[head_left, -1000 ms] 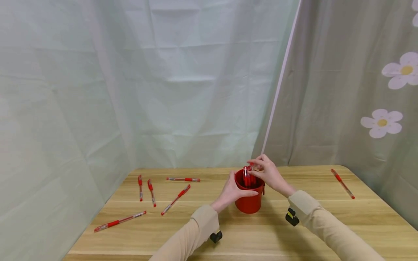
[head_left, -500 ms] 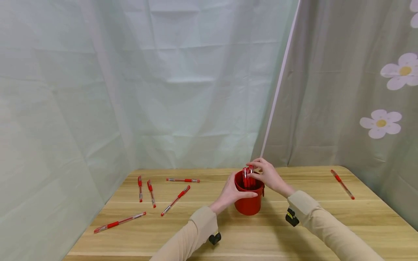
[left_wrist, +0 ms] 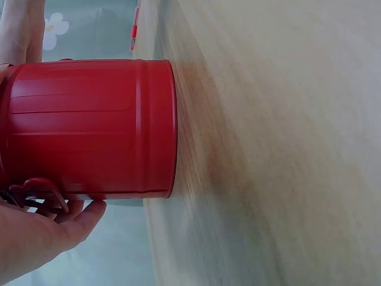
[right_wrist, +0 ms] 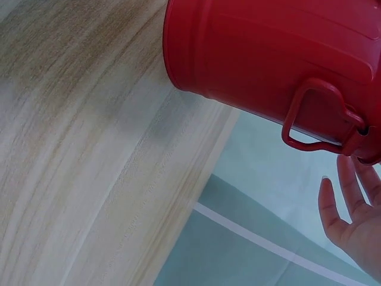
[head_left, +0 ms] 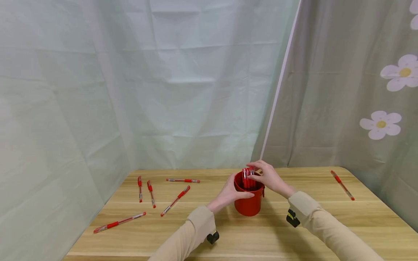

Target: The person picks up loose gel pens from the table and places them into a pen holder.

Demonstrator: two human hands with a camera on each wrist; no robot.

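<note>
A red metal bucket (head_left: 247, 204) stands upright on the wooden table, right of the middle. My left hand (head_left: 228, 192) holds it at the rim, thumb along the near side and fingers round the left side, close to a wire handle (left_wrist: 44, 190) in the left wrist view. Several red gel pens (head_left: 246, 178) stand bunched inside, their ends above the rim. From the right, my right hand (head_left: 269, 177) reaches over the rim and pinches pens between thumb and fingers. The right wrist view shows some of its other fingers (right_wrist: 330, 205) spread, while the pens stay hidden there.
Several loose red pens lie on the left of the table, among them one near the front (head_left: 119, 222) and one at the back (head_left: 183, 180). Another pen (head_left: 342, 185) lies far right. Curtains (head_left: 202, 90) hang behind the table.
My right hand has sunk a little towards the bucket, the pens at its fingers with it. My left thumb has slid slightly to the left along the rim. The bucket stays in place.
</note>
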